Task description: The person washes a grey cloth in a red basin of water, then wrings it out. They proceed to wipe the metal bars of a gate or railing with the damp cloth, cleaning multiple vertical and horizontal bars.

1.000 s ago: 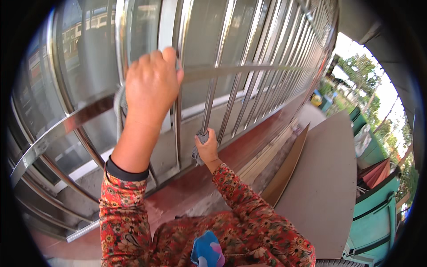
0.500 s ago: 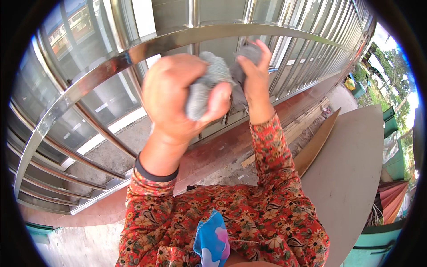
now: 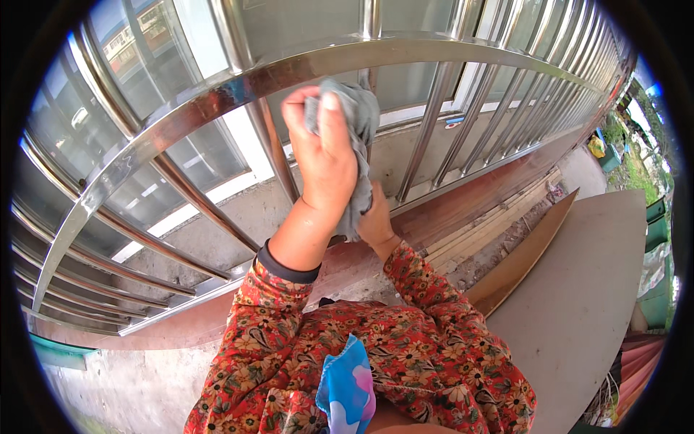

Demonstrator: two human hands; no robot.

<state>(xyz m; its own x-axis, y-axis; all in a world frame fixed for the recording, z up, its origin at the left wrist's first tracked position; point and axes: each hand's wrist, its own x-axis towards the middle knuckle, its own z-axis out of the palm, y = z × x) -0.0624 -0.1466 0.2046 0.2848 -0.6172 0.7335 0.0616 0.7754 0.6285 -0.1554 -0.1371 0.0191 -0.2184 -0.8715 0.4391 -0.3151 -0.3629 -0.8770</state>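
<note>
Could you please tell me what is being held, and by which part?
Grey cloth: the left grip holds its upper part, the right grip apparently its lower part.

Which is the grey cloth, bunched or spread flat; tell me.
Bunched: the left hand grips the grey cloth, gathered in thick folds.

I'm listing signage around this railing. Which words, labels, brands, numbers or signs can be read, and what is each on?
No text can be read.
Small blue, white and red patch seen between the bars: too small to tell whether it carries print.
Cloth in the left hand: no lettering shows.
Sleeves: flower pattern only.
Board: no readable marking.
</note>
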